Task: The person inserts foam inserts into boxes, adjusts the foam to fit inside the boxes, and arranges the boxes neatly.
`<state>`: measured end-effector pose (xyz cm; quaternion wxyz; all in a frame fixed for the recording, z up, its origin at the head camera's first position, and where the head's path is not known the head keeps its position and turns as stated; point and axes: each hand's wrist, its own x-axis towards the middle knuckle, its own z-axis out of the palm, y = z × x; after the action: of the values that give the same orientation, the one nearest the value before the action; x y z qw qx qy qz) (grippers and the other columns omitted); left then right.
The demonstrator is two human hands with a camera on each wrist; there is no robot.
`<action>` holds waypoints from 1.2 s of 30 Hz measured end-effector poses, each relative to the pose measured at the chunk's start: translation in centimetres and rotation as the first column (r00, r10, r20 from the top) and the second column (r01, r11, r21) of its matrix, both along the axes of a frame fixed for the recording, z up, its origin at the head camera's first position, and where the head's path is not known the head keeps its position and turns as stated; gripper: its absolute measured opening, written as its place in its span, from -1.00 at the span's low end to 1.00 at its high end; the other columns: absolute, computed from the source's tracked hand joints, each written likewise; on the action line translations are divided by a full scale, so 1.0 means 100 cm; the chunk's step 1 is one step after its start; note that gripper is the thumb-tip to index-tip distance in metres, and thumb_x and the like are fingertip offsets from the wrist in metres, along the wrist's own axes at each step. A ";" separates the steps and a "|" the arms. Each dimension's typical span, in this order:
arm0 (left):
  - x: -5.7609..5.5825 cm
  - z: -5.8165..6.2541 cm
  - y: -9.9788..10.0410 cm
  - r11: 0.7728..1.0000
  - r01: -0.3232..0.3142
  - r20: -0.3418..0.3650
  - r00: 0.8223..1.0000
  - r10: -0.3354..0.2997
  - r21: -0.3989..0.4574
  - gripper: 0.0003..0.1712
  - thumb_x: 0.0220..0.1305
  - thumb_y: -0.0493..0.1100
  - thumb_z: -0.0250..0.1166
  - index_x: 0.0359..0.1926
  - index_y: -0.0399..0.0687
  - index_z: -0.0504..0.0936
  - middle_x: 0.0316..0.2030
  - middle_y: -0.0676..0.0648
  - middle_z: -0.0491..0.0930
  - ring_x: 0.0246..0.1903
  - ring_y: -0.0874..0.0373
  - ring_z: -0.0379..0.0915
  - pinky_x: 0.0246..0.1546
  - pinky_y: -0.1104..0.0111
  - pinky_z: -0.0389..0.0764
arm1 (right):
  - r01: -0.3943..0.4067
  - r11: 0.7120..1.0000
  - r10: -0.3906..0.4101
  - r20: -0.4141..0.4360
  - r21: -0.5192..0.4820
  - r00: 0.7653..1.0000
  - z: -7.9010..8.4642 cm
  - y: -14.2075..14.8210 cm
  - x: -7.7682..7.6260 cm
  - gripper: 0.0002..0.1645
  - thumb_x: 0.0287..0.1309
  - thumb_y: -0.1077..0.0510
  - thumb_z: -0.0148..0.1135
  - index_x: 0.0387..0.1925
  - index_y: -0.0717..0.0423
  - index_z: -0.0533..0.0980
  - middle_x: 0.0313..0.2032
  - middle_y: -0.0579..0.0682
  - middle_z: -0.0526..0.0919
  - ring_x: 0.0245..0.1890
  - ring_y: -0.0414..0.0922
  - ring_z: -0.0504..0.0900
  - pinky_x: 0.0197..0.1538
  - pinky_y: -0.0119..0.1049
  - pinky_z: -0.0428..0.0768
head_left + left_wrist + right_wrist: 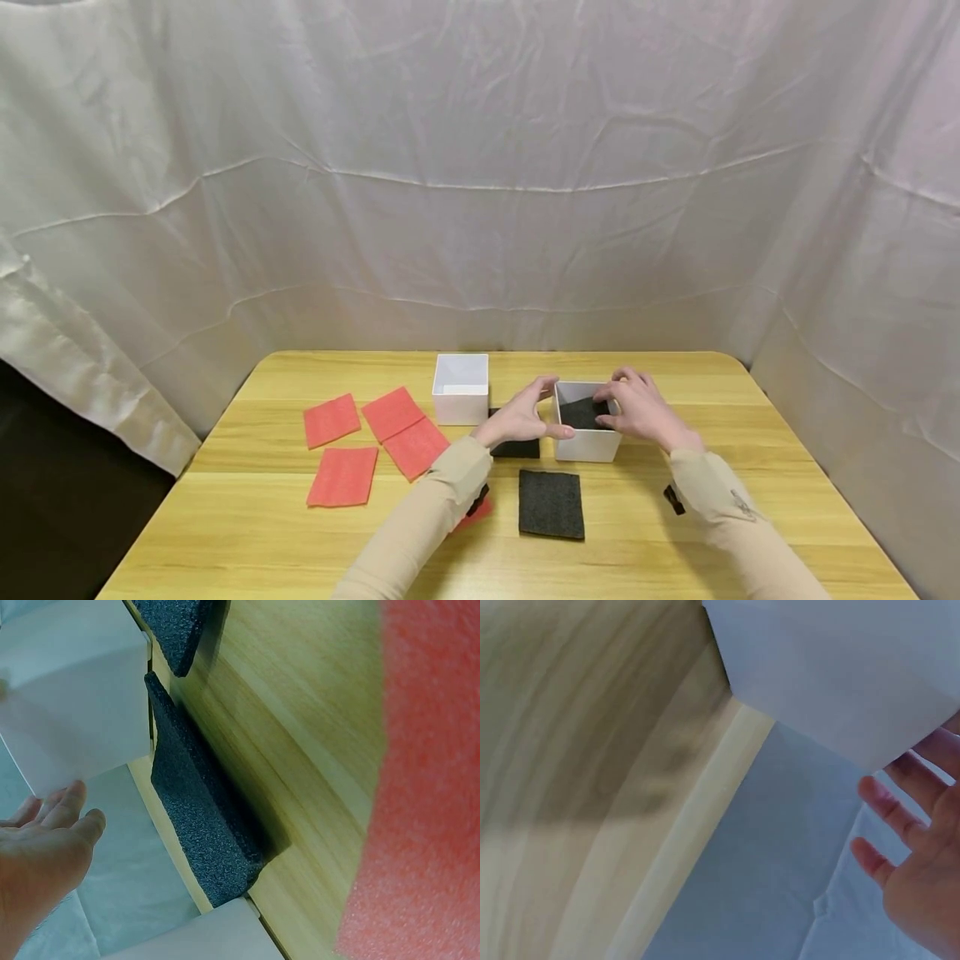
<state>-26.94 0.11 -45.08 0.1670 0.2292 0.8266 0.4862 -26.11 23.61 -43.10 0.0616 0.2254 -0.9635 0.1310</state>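
At the right-hand white box (pixel 587 446), my left hand (pixel 522 414) stands on the left side, thumb at the front rim and fingers near the back left corner. In the left wrist view its fingertips come up to the edge of the white box (pixel 82 712). My right hand (pixel 637 408) reaches over the right rim and pinches a black foam sheet (pixel 581 412) inside, which sits at a slant. From the right wrist camera, the white box (pixel 840 667) hides the right fingertips. A second black foam sheet (pixel 551 504) lies flat in front of the box.
Another white box (pixel 461 408) stands at the back, left of the first. Between the boxes lies a black sheet (pixel 517 448), partly covered by my left arm. Several red foam sheets (pixel 342 477) are spread on the left of the wooden table (pixel 247 533). Pale curtains (pixel 480 208) enclose it.
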 end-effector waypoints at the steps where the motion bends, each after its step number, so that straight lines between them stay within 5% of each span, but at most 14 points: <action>1: 0.000 0.000 0.000 1.000 0.000 0.000 1.000 0.000 0.000 0.08 0.16 -0.01 0.50 0.55 -0.08 0.07 0.53 -0.15 0.19 0.53 -0.03 0.12 0.46 0.05 0.31 | 0.003 1.000 -0.003 0.001 -0.002 1.000 0.000 0.000 0.001 -0.72 0.03 0.16 0.53 -0.18 0.14 0.74 -0.15 0.03 0.77 0.06 0.09 0.43 0.21 0.27 0.29; 10: 0.001 0.000 0.000 1.000 0.000 0.001 1.000 0.000 0.005 0.07 0.16 -0.01 0.50 0.55 -0.04 0.08 0.53 -0.14 0.18 0.53 -0.02 0.12 0.47 0.06 0.30 | -0.021 1.000 0.021 0.001 0.007 1.000 -0.001 -0.004 0.002 -0.79 0.12 0.15 0.46 -0.18 0.12 0.75 -0.13 0.04 0.78 0.06 0.12 0.43 0.15 0.31 0.28; 16: 0.001 0.000 0.000 1.000 0.006 -0.004 1.000 -0.006 0.006 0.08 0.17 0.00 0.49 0.56 -0.09 0.07 0.53 -0.16 0.18 0.52 -0.04 0.13 0.47 0.03 0.30 | -0.075 0.971 0.058 -0.082 -0.227 0.995 -0.017 0.005 0.003 -0.67 0.09 0.22 0.47 -0.07 0.18 0.69 -0.06 0.13 0.75 0.09 0.20 0.42 0.15 0.31 0.25; 19: 0.001 -0.001 0.000 1.000 0.005 -0.008 1.000 -0.005 0.009 0.08 0.17 0.00 0.49 0.55 -0.10 0.07 0.52 -0.17 0.19 0.52 -0.05 0.14 0.47 0.03 0.30 | -0.093 0.918 0.061 -0.095 -0.385 0.994 -0.029 0.009 0.002 -0.54 0.10 0.23 0.46 0.06 0.23 0.62 0.05 0.21 0.65 0.13 0.18 0.40 0.17 0.25 0.30; 23: 0.000 -0.001 0.000 1.000 0.002 -0.010 1.000 -0.002 0.010 0.08 0.17 0.00 0.49 0.55 -0.10 0.08 0.52 -0.18 0.19 0.52 -0.06 0.14 0.47 0.03 0.30 | -0.042 0.806 0.082 0.042 -0.591 0.996 -0.040 0.013 0.003 -0.33 0.20 0.19 0.39 0.31 0.24 0.42 0.28 0.25 0.40 0.31 0.18 0.30 0.27 0.31 0.33; 28: 0.000 -0.001 0.000 1.000 -0.004 -0.011 1.000 0.004 0.007 0.07 0.16 0.00 0.50 0.55 -0.08 0.09 0.52 -0.17 0.20 0.52 -0.06 0.14 0.48 0.04 0.29 | 0.027 0.674 0.233 0.247 -0.738 0.941 -0.048 0.021 0.004 -0.09 0.28 0.19 0.31 0.53 0.19 0.09 0.53 0.30 0.08 0.51 0.35 0.06 0.46 0.23 0.23; 32: 0.000 -0.001 0.000 1.000 -0.001 -0.021 1.000 0.001 0.005 0.08 0.15 -0.02 0.51 0.54 -0.10 0.10 0.52 -0.18 0.21 0.52 -0.06 0.15 0.48 0.05 0.29 | 0.041 0.622 0.337 0.314 -0.782 0.888 -0.054 0.029 0.001 0.01 0.25 0.28 0.31 0.58 0.13 -0.02 0.57 0.30 -0.05 0.55 0.31 -0.03 0.51 -0.02 0.19; 36: 0.000 -0.002 0.000 1.000 -0.001 -0.023 1.000 0.001 0.004 0.08 0.15 -0.02 0.51 0.54 -0.12 0.09 0.51 -0.18 0.22 0.52 -0.06 0.15 0.48 0.06 0.29 | 0.060 0.580 0.380 0.335 -0.813 0.862 -0.057 0.033 -0.001 0.03 0.21 0.31 0.33 0.57 0.08 0.00 0.58 0.30 -0.10 0.57 0.26 -0.11 0.54 0.29 -0.06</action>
<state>-26.97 0.07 -45.24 0.1566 0.2348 0.8276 0.4851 -26.19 26.92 -48.77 -0.0948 0.2229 -0.7582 0.6053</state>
